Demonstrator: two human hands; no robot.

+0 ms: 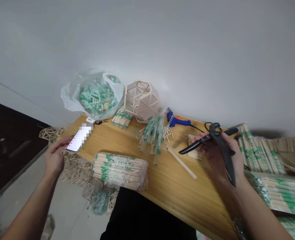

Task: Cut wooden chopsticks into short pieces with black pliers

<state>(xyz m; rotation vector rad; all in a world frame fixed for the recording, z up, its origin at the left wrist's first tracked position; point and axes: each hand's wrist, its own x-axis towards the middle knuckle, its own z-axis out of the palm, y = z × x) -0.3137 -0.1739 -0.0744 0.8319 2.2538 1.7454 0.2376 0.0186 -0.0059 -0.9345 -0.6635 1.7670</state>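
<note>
My left hand (55,155) is closed round the edge of a phone (75,142) with a lit screen, over the table's left end. On the other side, my right hand (218,163) grips a black hand cutter (215,131), its long arms spread apart above the table. Under this hand lies a short bundle of sticks (194,154). A pair of bare chopsticks (181,161) rests just left of it. Torn green-printed wrappers (152,130) are heaped mid-table. Nearer to me lies a full pack of wrapped chopsticks (120,170).
A lattice ball of sticks (141,100) stands against the wall beside a plastic bag (71,98) of wrappers. A blue glue gun (178,121) with a cord lies behind. More chopstick packs (284,193) are stacked at right. Stick lattices (75,170) sit below the table's left edge.
</note>
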